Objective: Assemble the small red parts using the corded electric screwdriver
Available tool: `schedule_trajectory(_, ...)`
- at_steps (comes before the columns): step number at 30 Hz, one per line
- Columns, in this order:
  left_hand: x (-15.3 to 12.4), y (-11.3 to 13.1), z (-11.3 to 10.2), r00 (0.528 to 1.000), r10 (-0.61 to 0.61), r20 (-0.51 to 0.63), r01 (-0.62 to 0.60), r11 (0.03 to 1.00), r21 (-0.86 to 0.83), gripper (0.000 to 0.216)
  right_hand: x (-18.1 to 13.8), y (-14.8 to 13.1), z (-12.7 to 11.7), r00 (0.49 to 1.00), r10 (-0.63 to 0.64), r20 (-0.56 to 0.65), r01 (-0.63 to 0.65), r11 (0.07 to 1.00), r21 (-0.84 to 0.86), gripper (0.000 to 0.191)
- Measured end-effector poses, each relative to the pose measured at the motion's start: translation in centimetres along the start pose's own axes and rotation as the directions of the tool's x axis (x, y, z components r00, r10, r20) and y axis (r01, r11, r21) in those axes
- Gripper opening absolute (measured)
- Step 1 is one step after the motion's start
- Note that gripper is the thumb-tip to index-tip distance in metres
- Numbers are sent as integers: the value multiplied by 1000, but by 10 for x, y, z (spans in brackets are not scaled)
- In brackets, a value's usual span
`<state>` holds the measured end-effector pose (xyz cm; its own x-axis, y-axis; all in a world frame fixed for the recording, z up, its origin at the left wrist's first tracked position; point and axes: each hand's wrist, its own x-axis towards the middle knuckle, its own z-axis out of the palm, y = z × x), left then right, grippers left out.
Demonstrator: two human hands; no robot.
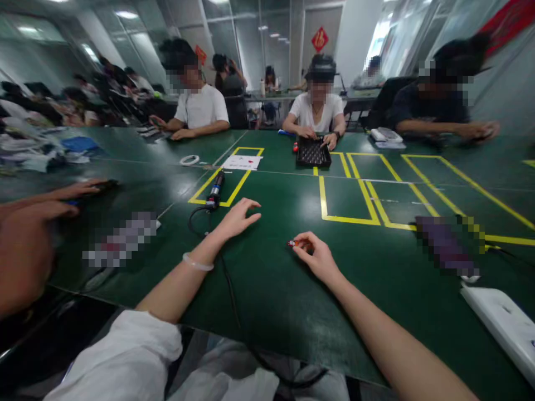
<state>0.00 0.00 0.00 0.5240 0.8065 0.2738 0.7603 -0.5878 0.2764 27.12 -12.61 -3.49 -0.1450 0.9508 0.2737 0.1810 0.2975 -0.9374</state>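
A tiny red-and-white piece (pixel 291 243), too small to make out in detail, is pinched between thumb and fingers of the right hand (pixel 320 259), just above or on the table; near the left hand (pixel 236 220), a black cylindrical tool (pixel 215 188) with a blue band lies slantwise inside a yellow tape outline (pixel 239 188), a dark cable (pixel 190 220) looping from its near end.
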Motion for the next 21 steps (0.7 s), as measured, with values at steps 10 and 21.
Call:
schedule_trajectory(10,12,-133,-47,793,-600,108,538,772,340,65,0,0,0,1000,24,18,-24,999,-23,15)
schedule_trajectory(21,-3,-53,-21,814,-581,22,545,776,318,62,0,-5,3,1000,6,19,-5,999,-34,14)
